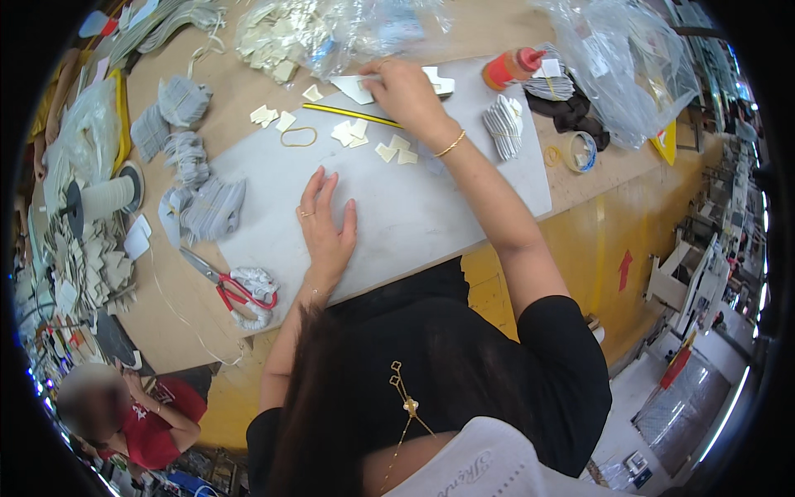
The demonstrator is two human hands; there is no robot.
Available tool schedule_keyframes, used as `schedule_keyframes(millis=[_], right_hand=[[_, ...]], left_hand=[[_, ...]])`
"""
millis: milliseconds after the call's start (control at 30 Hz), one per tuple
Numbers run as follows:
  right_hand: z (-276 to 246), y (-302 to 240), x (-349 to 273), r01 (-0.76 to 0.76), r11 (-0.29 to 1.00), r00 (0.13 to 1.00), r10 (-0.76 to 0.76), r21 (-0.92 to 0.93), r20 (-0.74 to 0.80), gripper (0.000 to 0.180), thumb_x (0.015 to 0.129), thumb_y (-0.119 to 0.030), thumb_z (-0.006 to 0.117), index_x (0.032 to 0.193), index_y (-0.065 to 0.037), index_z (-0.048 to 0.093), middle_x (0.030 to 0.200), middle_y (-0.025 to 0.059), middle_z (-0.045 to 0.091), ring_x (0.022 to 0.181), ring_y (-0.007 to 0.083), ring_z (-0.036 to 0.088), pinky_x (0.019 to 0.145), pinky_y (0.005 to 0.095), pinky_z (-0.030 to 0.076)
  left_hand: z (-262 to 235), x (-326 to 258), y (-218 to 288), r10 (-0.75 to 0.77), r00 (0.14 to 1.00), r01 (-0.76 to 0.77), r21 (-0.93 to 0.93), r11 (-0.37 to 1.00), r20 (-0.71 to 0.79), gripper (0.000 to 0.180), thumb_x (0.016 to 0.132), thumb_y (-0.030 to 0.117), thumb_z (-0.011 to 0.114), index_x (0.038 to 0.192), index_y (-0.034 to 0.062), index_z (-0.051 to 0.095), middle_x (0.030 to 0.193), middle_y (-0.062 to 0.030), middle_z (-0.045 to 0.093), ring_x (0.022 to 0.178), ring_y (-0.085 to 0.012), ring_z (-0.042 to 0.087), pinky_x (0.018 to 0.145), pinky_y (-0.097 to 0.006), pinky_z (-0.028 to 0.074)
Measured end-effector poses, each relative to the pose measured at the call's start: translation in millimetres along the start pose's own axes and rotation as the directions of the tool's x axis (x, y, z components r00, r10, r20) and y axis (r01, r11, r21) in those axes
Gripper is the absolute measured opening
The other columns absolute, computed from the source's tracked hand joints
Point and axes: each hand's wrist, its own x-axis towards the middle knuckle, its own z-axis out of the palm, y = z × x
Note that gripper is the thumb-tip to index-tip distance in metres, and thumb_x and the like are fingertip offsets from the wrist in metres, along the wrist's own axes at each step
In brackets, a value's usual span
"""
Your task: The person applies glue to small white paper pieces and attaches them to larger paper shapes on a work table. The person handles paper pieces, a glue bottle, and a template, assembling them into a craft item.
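R hand touches white card just L of it, nr surface's far edge, can't tell if gripped; pencil just nearside, axis approx L-R; L hand empty, spread, nearer front edge.

Open passage between the hands; obstructions ahead and on both flanks

An open stretch of white board is running from the left hand rightward to the right forearm, which is barring that side. Forward of the left hand, small cream pieces and a yellow-and-black stick are obstructing a flat slide toward the right hand. Beyond the right hand, a clear plastic bag is closing the way. To its right, a red bottle and a banded bundle are narrowing access. Left of the left hand, grey bundles and red-handled scissors are blocking sideways travel.
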Motion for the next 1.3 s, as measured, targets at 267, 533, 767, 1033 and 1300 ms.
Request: schedule_keyframes(millis=[267,533,767,1033,1300], right_hand=[[-73,2,-74,-0.170,0.972,0.977,0.187,0.160,-0.102,0.027,0.084,-0.022,0.063,0.104,-0.003,0.066,0.097,0.0099,0.067,0.086,0.0212,0.063,0.075,0.0306,0.048],[-144,67,-134,-0.515,0.835,0.855,0.486,-0.192,-0.181,0.050,0.081,-0.029,0.069,0.123,-0.006,0.054,0.122,0.0140,0.056,0.105,0.0248,0.057,0.085,0.0345,0.046],[-125,98,-123,-0.558,0.828,0.830,0.557,0.054,0.025,0.090,0.067,-0.039,0.081,0.139,-0.008,0.036,0.130,0.0232,0.047,0.114,0.0319,0.051,0.093,0.0393,0.044],[-103,91,-127,-0.471,0.881,0.876,0.474,0.049,-0.093,0.077,0.071,-0.028,0.076,0.133,0.002,0.041,0.118,0.0227,0.052,0.103,0.0302,0.055,0.088,0.0352,0.045],[-102,41,-124,-0.319,0.923,0.871,0.197,-0.214,-0.449,0.043,0.080,-0.024,0.070,0.118,-0.006,0.058,0.103,0.0103,0.058,0.085,0.0193,0.058,0.066,0.0281,0.048]], left_hand=[[0,1,2,0.021,0.998,-0.023,0.030,0.999,0.064,0.048,0.079,0.006,0.063,0.125,0.0057,0.050,0.135,-0.0167,0.041,0.119,-0.0306,0.044,0.093,-0.040,0.033],[3,0,0,0.032,0.997,-0.039,0.117,0.992,0.066,0.047,0.079,0.010,0.063,0.124,0.0082,0.051,0.135,-0.0136,0.041,0.117,-0.0283,0.044,0.093,-0.040,0.033],[4,-2,0,0.014,1.000,-0.014,0.089,0.996,0.007,0.048,0.078,0.009,0.063,0.124,0.0083,0.051,0.135,-0.0123,0.041,0.113,-0.0257,0.047,0.092,-0.039,0.034],[5,-3,-2,0.054,0.998,-0.051,0.126,0.991,-0.019,0.048,0.079,0.008,0.062,0.125,0.0085,0.050,0.135,-0.0127,0.041,0.114,-0.0258,0.047,0.091,-0.038,0.034],[4,-3,-1,0.027,1.000,-0.027,0.110,0.994,0.002,0.048,0.079,0.008,0.062,0.125,0.0071,0.049,0.134,-0.0142,0.043,0.120,-0.0285,0.044,0.095,-0.038,0.034]])
